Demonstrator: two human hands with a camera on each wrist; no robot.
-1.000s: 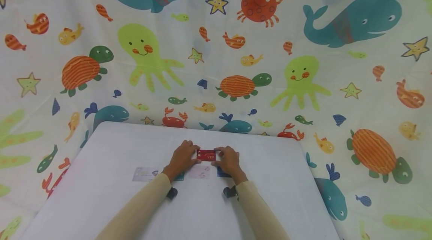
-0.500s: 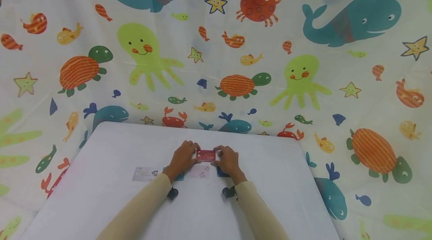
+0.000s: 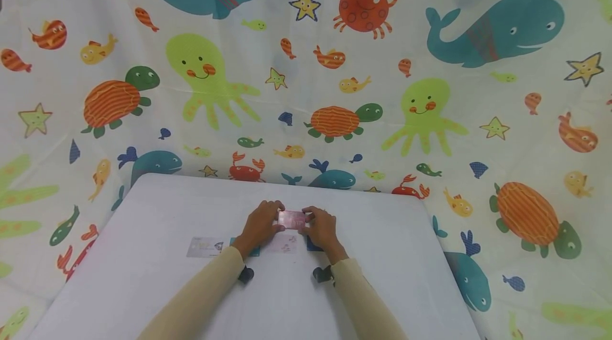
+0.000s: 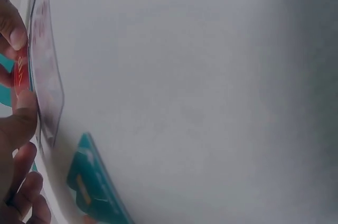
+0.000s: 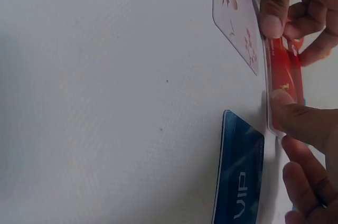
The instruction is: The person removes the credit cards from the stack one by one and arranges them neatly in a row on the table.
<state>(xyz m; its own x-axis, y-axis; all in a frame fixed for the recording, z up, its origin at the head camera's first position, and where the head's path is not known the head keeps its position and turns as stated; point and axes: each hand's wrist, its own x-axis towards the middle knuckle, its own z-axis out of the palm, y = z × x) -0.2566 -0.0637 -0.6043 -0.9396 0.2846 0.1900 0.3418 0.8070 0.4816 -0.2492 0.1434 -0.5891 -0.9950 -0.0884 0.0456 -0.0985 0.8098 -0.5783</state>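
Observation:
Both hands hold a red VIP card (image 3: 291,220) between them over the far middle of the white table. My left hand (image 3: 260,224) pinches its left end with thumb and fingers, and my right hand (image 3: 323,227) pinches the right end. Glare makes the card's face look pale pink in the head view; its red (image 5: 285,73) shows in the right wrist view. Just nearer lies a pale pink card (image 3: 282,244) with reddish print. A teal card (image 4: 95,184) lies by my left wrist, partly covered in the head view. Beside my right wrist is a dark blue VIP card (image 5: 240,174).
A silver-grey card (image 3: 205,247) lies left of the teal one, in the same row. The white table (image 3: 158,218) ends at a curtain (image 3: 296,90) printed with sea animals. A dark wrist camera (image 3: 246,275) hangs under each forearm.
The held card has tilted, so its face went from deep red to a pale pink shine. Both hands keep their pinch on its ends and have barely shifted.

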